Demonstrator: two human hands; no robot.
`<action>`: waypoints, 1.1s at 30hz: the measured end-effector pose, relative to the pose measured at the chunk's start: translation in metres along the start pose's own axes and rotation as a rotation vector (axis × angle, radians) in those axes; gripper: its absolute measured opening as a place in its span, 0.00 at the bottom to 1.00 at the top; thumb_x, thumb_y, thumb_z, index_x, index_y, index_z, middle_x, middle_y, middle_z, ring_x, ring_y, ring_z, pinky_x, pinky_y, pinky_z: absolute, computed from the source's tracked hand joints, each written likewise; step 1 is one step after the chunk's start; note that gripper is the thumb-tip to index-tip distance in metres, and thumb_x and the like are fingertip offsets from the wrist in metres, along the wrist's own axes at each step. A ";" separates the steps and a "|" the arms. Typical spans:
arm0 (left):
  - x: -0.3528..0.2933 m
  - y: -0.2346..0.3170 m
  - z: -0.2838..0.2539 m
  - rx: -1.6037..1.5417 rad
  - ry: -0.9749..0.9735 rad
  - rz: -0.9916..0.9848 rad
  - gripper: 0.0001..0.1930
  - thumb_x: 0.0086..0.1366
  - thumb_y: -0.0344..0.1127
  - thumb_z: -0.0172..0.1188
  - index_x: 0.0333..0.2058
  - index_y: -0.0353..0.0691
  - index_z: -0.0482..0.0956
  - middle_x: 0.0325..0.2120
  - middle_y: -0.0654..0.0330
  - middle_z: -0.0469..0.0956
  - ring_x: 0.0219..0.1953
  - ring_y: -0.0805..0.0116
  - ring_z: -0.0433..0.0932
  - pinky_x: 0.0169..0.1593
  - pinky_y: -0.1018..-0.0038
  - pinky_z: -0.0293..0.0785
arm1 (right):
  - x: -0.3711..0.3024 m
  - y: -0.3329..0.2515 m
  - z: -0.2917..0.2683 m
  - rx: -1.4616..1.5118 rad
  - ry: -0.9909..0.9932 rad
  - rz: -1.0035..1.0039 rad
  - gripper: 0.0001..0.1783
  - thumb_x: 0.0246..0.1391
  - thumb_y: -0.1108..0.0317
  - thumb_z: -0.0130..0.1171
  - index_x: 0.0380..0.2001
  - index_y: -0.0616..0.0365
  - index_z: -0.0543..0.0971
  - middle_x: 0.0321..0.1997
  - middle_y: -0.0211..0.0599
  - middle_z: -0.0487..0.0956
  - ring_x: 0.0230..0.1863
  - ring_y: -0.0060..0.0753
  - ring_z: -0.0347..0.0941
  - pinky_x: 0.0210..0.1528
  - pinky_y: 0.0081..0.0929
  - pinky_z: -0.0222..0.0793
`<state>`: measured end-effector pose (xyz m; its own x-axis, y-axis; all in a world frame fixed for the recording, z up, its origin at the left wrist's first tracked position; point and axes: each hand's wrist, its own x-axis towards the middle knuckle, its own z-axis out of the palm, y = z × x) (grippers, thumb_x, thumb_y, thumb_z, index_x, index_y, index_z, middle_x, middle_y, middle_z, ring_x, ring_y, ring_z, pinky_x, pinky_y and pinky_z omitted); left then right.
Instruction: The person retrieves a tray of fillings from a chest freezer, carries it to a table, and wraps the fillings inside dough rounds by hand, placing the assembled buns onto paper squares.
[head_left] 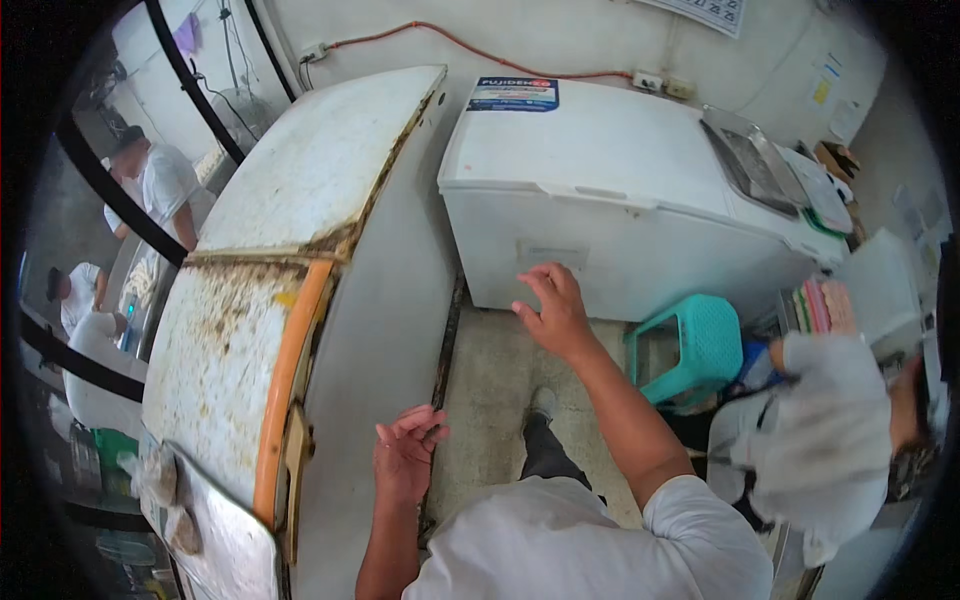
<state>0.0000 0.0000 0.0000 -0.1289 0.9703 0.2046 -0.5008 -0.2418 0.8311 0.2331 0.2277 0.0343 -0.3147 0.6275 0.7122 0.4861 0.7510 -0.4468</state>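
R hand: R hand (pixel 555 312), bare, raised ahead of the torso, arm outstretched; fingers loosely bent, thumb well apart from them.
L hand: L hand (pixel 404 455), bare, lower & nearer the body; fingers half curled, spread a bit, not closed on anything.
Chest freezer: white, boxy, lidded chest freezer (pixel 590 150), just beyond R hand, lid down; contact w/ its front can't be told.
Old fridge: rust-stained white metal fridge w/ orange edge strip (pixel 240 360), left of L hand; its plain pale side is right behind L hand in view, touch unclear.
Freezer top: shallow silver metal tray (pixel 755 160), beyond R hand & to its right; blue-white-red label (pixel 514 94) on lid, far side of R hand.
Stool: teal plastic stool w/ textured seat (pixel 712 345), right of R hand, nr freezer front.
Co-worker: person in white shirt (pixel 815 430), bent over, well right of R hand, past stool.
Fridge front: silver metal sheet (pixel 225 530) w/ clear plastic bags (pixel 155 478), left of L hand, a bit nearer the body.
Wall: orange cable (pixel 480 48) running to sockets, well beyond R hand.
Far left: black bars (pixel 110 190) w/ ppl in white behind, well left of both hands.
Floor: greyish floor (pixel 485 375) btwn hands, dark-trousered leg & grey shoe (pixel 543 402) on it.
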 end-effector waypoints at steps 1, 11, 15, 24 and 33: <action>0.001 -0.002 0.001 -0.009 0.063 -0.018 0.34 0.68 0.64 0.36 0.51 0.39 0.73 0.52 0.57 0.74 0.53 0.57 0.74 0.55 0.58 0.70 | 0.004 0.016 0.005 -0.088 0.006 -0.007 0.22 0.44 0.66 0.66 0.45 0.52 0.75 0.50 0.41 0.67 0.54 0.47 0.64 0.56 0.46 0.60; 0.265 -0.032 0.081 -0.096 0.038 -0.063 0.32 0.68 0.62 0.42 0.52 0.37 0.71 0.50 0.56 0.74 0.50 0.57 0.75 0.52 0.62 0.72 | 0.164 0.234 -0.026 -0.485 -0.100 0.020 0.27 0.40 0.68 0.67 0.48 0.52 0.74 0.49 0.41 0.67 0.53 0.46 0.63 0.54 0.46 0.59; 0.333 -0.039 0.096 -0.012 -0.070 -0.104 0.34 0.67 0.63 0.43 0.52 0.35 0.70 0.50 0.56 0.73 0.49 0.59 0.75 0.51 0.63 0.71 | 0.184 0.267 -0.041 -0.659 -0.201 0.141 0.32 0.46 0.68 0.65 0.57 0.49 0.71 0.60 0.44 0.64 0.62 0.50 0.58 0.63 0.53 0.52; 0.451 -0.048 0.060 0.107 -0.247 -0.003 0.37 0.66 0.66 0.42 0.48 0.32 0.73 0.46 0.56 0.74 0.47 0.61 0.75 0.51 0.63 0.69 | 0.233 0.252 -0.080 -0.760 -0.374 -0.069 0.33 0.49 0.76 0.54 0.60 0.35 0.70 0.69 0.39 0.57 0.68 0.48 0.52 0.66 0.60 0.43; 0.607 -0.007 0.153 -0.091 -0.577 0.159 0.36 0.67 0.63 0.44 0.49 0.28 0.72 0.48 0.52 0.73 0.46 0.59 0.76 0.52 0.62 0.69 | 0.420 0.205 -0.234 -0.914 0.101 -0.328 0.38 0.23 0.54 0.76 0.46 0.43 0.79 0.61 0.36 0.69 0.63 0.44 0.62 0.64 0.44 0.53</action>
<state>0.0560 0.5914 0.1977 0.2648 0.7619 0.5911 -0.5876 -0.3585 0.7254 0.3917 0.5966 0.3685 -0.4962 0.3632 0.7886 0.8452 0.4097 0.3431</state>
